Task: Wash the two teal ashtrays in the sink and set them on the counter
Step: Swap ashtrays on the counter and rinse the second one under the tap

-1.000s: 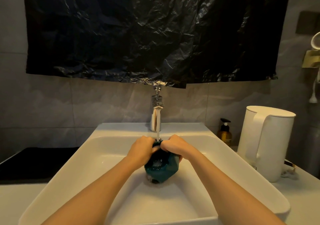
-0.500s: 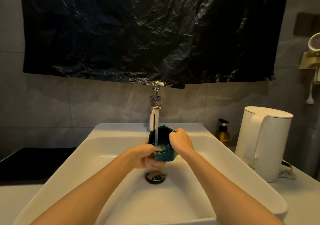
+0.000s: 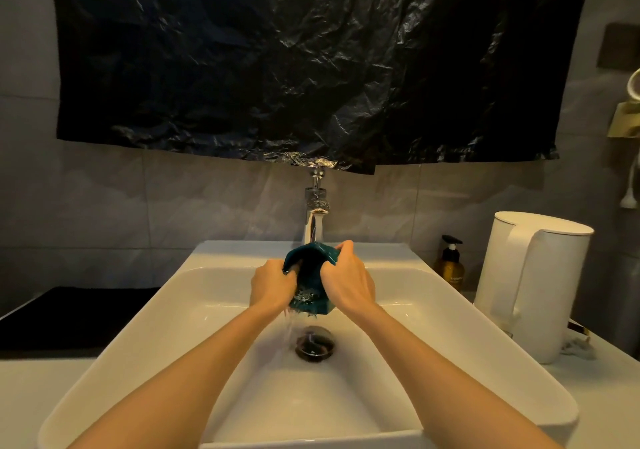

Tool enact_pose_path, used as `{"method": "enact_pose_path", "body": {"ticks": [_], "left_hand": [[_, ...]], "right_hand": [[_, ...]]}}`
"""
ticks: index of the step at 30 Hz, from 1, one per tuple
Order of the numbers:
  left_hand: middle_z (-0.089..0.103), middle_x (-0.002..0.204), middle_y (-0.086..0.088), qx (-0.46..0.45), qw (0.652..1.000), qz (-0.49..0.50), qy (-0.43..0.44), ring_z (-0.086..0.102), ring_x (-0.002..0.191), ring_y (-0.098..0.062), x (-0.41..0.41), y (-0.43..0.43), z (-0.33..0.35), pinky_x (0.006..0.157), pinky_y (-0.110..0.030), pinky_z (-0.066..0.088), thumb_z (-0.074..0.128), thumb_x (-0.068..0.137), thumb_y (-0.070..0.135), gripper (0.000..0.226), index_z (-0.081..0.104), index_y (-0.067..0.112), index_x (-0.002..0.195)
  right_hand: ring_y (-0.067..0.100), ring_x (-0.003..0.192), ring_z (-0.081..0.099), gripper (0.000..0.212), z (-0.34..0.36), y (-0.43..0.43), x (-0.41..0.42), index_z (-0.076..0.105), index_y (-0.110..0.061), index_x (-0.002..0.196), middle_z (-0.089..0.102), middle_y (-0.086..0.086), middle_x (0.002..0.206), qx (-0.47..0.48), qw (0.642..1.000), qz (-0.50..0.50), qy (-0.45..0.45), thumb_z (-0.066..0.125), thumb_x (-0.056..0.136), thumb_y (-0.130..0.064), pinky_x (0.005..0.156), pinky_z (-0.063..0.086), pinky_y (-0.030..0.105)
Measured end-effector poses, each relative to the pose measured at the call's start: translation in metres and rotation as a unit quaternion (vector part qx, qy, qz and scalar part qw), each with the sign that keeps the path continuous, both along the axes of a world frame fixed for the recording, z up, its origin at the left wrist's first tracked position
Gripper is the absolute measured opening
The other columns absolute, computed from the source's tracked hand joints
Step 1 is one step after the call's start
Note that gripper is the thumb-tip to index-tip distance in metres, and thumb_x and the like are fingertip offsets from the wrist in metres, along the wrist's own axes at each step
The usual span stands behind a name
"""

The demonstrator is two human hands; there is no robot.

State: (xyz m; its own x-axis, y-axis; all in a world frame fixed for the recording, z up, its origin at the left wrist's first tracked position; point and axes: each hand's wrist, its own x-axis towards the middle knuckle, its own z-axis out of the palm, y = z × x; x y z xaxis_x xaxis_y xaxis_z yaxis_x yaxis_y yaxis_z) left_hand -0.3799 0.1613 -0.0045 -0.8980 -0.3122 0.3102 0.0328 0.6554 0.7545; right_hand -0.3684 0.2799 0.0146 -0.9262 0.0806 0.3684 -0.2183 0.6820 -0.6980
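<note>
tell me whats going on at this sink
A person is washing a teal ashtray under the running faucet, over the white sink. Both hands grip it, the left hand on its left side, the right hand on its right. Water spills off it toward the drain. No ashtray shows on the counter; a white kettle and pump bottle stand there.

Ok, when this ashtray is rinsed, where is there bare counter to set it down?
Two bare patches of counter: front left, between the left wall of the sink and the near edge of the black mat, and front right, beside the sink, in front of the white kettle. Back right is crowded: kettle, its cord, a soap bottle.
</note>
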Motion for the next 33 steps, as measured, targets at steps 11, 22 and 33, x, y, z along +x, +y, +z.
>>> {"method": "enact_pose_path", "body": {"ticks": [11, 22, 33], "left_hand": [[0.058, 0.121, -0.021, 0.424, 0.876, -0.192, -0.125, 0.061, 0.103, -0.036, 0.001, 0.033, -0.003, 0.076, -0.044, 0.058, 0.043, 0.092, -0.008, 0.037, 0.047, 0.004, 0.127], [0.066, 0.108, -0.012, 0.063, 0.998, -0.021, -0.013, 0.061, 0.094, -0.028, -0.007, 0.000, -0.008, 0.083, -0.036, 0.052, 0.042, 0.098, 0.015, 0.024, 0.059, 0.012, 0.115], [0.049, 0.132, -0.015, 0.255, 0.952, -0.160, -0.056, 0.049, 0.121, -0.031, -0.007, 0.022, -0.006, 0.097, -0.042, 0.048, 0.046, 0.086, -0.016, 0.059, 0.036, 0.012, 0.137]], "right_hand": [[0.024, 0.089, 0.057, 0.017, -0.002, 0.015, -0.007, 0.034, -0.022, 0.104, 0.060, 0.005, 0.105, -0.104, 0.989, -0.101, 0.033, 0.044, 0.092, -0.015, 0.078, 0.049, 0.038], [0.031, 0.094, 0.060, 0.030, 0.008, 0.009, -0.001, 0.045, -0.014, 0.114, 0.057, 0.011, 0.109, -0.133, 0.969, 0.091, -0.190, 0.051, 0.085, -0.017, 0.064, 0.060, 0.043], [0.034, 0.104, 0.059, 0.028, 0.000, 0.013, -0.012, 0.046, -0.005, 0.121, 0.058, 0.014, 0.118, -0.141, 0.982, -0.061, -0.113, 0.046, 0.094, -0.014, 0.078, 0.053, 0.035]]}}
